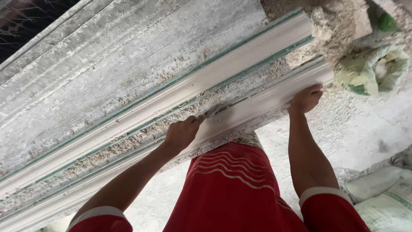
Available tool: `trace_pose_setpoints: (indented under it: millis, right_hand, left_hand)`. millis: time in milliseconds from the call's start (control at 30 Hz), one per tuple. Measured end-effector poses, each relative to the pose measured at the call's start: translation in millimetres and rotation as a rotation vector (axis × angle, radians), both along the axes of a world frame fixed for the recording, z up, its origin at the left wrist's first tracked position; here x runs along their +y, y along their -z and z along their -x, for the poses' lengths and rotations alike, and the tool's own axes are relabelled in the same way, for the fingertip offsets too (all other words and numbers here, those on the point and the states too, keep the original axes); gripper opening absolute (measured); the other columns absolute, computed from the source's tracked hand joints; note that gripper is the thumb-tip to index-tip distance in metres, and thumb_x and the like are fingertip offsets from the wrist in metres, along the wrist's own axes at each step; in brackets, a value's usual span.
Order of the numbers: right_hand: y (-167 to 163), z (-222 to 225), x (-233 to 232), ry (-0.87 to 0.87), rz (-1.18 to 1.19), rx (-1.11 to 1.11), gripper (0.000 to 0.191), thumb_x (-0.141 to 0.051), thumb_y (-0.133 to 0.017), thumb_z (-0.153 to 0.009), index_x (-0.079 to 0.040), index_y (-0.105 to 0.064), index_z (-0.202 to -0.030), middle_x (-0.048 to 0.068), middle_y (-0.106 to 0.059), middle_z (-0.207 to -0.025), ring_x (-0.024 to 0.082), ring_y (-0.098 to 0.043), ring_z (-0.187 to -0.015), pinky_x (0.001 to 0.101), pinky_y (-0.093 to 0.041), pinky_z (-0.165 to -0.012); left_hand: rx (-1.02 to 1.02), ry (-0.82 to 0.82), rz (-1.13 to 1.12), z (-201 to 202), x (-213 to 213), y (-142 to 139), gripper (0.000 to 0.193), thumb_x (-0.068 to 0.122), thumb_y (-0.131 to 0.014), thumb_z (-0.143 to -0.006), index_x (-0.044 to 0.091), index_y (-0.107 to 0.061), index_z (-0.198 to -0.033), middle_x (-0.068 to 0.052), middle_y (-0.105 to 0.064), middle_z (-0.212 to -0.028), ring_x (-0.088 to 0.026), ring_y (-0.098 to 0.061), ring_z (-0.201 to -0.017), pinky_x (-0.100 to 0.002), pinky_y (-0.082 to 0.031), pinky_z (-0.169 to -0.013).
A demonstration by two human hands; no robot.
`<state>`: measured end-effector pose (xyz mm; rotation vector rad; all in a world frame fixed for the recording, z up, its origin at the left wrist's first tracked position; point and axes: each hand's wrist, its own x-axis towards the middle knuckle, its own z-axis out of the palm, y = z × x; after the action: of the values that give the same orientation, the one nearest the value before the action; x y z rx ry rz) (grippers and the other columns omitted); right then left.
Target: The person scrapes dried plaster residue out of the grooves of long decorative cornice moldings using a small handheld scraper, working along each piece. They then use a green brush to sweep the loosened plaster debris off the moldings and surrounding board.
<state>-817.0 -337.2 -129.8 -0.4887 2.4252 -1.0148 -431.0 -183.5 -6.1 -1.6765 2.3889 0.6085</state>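
1. Looking down from the head camera, the left hand (182,134) is clenched around a small metal scraper (211,112), and the blade tip touches the near white plaster moulding (257,107), pretty much in the groove along its upper edge.
2. The right hand (305,99) is off to the right of the left one, well apart, fingers curled over the end of that same moulding, gripping its edge near the cut end.
3. That moulding runs diagonally past both hands, from lower left to upper right, and lies on a long desk (107,64) crusted with dried plaster.
4. Just beyond the hands, further from the body, a second white moulding (206,79) lies parallel to the first, with thin green glass strips (274,53) along its sides and a rough crumbly band between the two mouldings.
5. Below the hands you can see the person's red shorts (231,193) with white wavy lines, plus red sleeves with white cuffs.
6. To the right of the right hand, down on the dusty floor (360,124), there's an open green-and-white sack (371,71). Lower right, near the right elbow, a couple of pale filled sacks (384,197) are lying flat.
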Motion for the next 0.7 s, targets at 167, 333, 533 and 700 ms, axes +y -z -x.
trace_pose_setpoints:
  millis: [167, 333, 533, 700]
  right_hand:
    - [1.6, 2.1, 1.2, -0.032, 0.057, 0.006, 0.063, -0.058, -0.025, -0.106, -0.006, -0.060, -0.108, 0.015, -0.071, -0.098, 0.027, -0.072, -0.081, 0.0450, -0.055, -0.067]
    - [1.4, 1.0, 1.1, -0.045, 0.089, -0.064, 0.063, -0.056, -0.026, -0.106, -0.003, -0.058, -0.104, 0.016, -0.069, -0.092, 0.028, -0.069, -0.078, 0.0481, -0.053, -0.064]
    - [3.1, 3.4, 1.8, -0.052, 0.026, -0.017, 0.061, -0.055, -0.026, -0.107, -0.003, -0.058, -0.106, 0.015, -0.067, -0.094, 0.027, -0.070, -0.080, 0.0477, -0.054, -0.067]
    - [3.8, 2.7, 0.7, -0.070, 0.050, -0.015, 0.066, -0.056, -0.025, -0.106, -0.001, -0.061, -0.113, 0.018, -0.069, -0.106, 0.030, -0.072, -0.091, 0.0475, -0.056, -0.072]
  left_hand:
    - [0.048, 0.043, 0.155, 27.5, -15.8, 17.1, 0.051, 0.010, -0.059, -0.098, 0.019, -0.052, -0.148, -0.014, -0.071, -0.101, -0.016, -0.063, -0.052, -0.028, -0.050, -0.034]
    - [0.006, 0.066, 0.084, 22.1, -8.7, 13.6, 0.051, 0.005, -0.057, -0.100, 0.015, -0.050, -0.149, -0.016, -0.070, -0.104, -0.016, -0.064, -0.054, -0.029, -0.051, -0.036]
    - [-0.043, 0.033, 0.160, 41.1, 10.5, 2.5, 0.050, 0.005, -0.059, -0.096, 0.007, -0.049, -0.146, -0.022, -0.067, -0.108, -0.019, -0.065, -0.056, -0.029, -0.049, -0.033]
    - [-0.134, 0.054, 0.016, 39.9, 2.8, 8.2, 0.056, 0.005, -0.058, -0.098, 0.011, -0.043, -0.151, -0.024, -0.066, -0.106, -0.018, -0.066, -0.055, -0.029, -0.051, -0.033]
